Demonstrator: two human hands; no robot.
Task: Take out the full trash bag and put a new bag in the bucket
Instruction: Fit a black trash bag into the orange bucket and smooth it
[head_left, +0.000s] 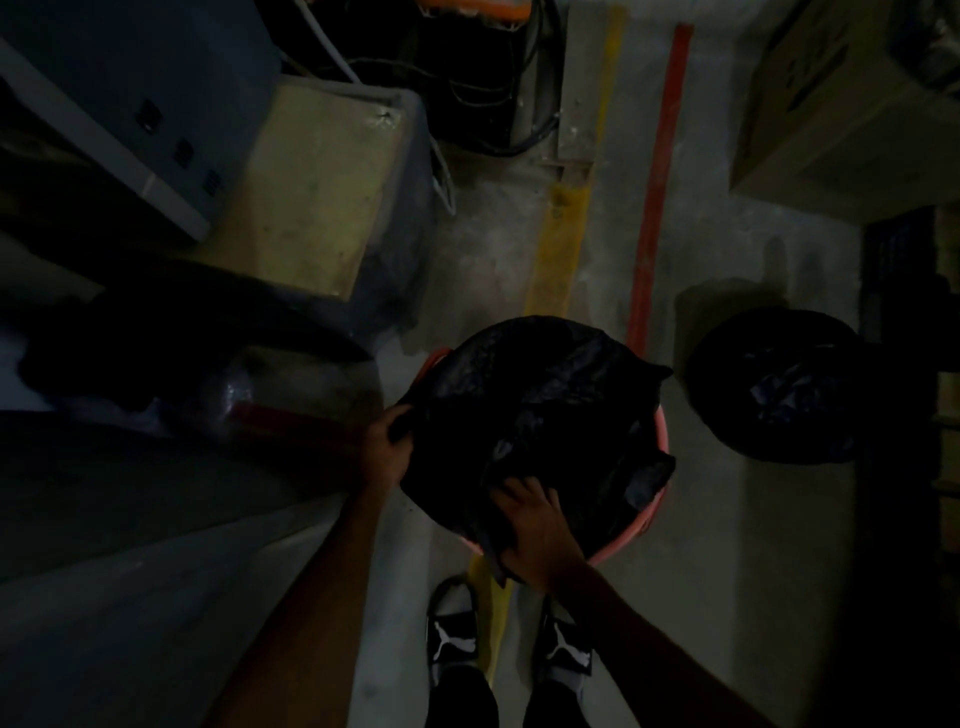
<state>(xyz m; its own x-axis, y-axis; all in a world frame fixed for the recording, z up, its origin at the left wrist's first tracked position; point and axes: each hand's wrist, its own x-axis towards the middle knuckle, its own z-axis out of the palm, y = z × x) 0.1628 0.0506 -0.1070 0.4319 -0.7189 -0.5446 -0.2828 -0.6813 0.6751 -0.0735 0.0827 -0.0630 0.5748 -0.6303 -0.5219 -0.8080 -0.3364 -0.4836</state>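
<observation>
A pink bucket (658, 512) stands on the concrete floor right in front of my feet. A loose black trash bag (535, 410) is spread over its mouth and hides most of the rim. My left hand (387, 447) grips the bag's edge at the bucket's left side. My right hand (535, 535) clutches a fold of the bag at the near rim. A full, tied black trash bag (779, 387) sits on the floor to the right of the bucket.
The scene is dim. A yellow stripe (558, 249) and a red stripe (652, 208) run along the floor beyond the bucket. A grey bin with a pale lid (311, 192) and dark clutter stand left; a cardboard box (841, 104) is at upper right.
</observation>
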